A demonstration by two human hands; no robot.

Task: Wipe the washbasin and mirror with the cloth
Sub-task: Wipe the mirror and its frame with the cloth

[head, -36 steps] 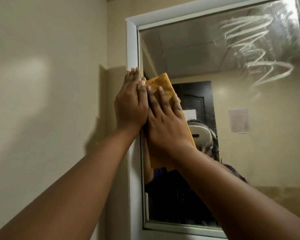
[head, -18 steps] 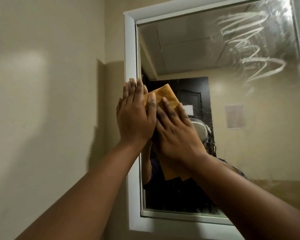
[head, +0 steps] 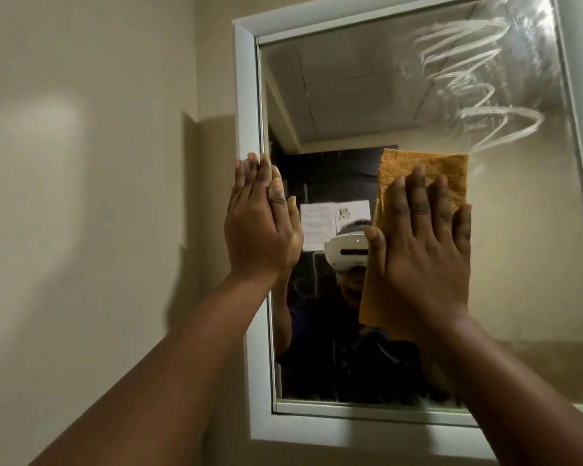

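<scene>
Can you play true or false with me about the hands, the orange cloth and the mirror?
1. The right hand presses the orange cloth flat on the mirror. True.
2. The left hand is holding the cloth too. False: it rests flat at the mirror's white frame, apart from the cloth.
3. White smeary streaks show in the mirror's upper right part. True.
4. The cloth is covering the streaks. False: the streaks lie above the cloth, uncovered.
5. The cloth is crumpled into a ball. False: it lies spread flat under the hand.
</scene>
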